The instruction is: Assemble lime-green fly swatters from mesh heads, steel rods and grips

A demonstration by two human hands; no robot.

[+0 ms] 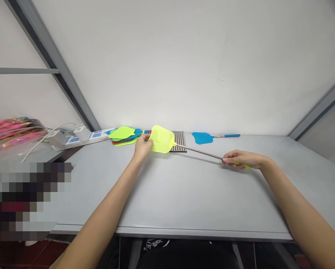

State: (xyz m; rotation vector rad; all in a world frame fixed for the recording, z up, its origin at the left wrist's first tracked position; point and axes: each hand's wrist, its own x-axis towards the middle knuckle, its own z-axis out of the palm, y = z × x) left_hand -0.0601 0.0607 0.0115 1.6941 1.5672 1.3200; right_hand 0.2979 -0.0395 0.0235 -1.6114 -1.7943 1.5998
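Observation:
A yellow-green fly swatter [162, 139] with a perforated head and a long metal rod is held above the grey table [178, 201]. My left hand [143, 146] pinches the left edge of its head. My right hand [241, 159] is closed around its yellow-green handle, with the thumb and fingertips where the handle meets the rod. Behind the head, partly covered by it, lies a row of metal tubes [180, 141]. Left of my left hand is a pile of swatter heads [123, 133] in yellow-green, blue and red.
Near the wall lies a blue fly swatter [202, 138], its handle pointing right. A white power strip [95, 135] with plugs and cables runs along the back left. Pink items in clear plastic [14, 134] are at the far left, above a pixelated area.

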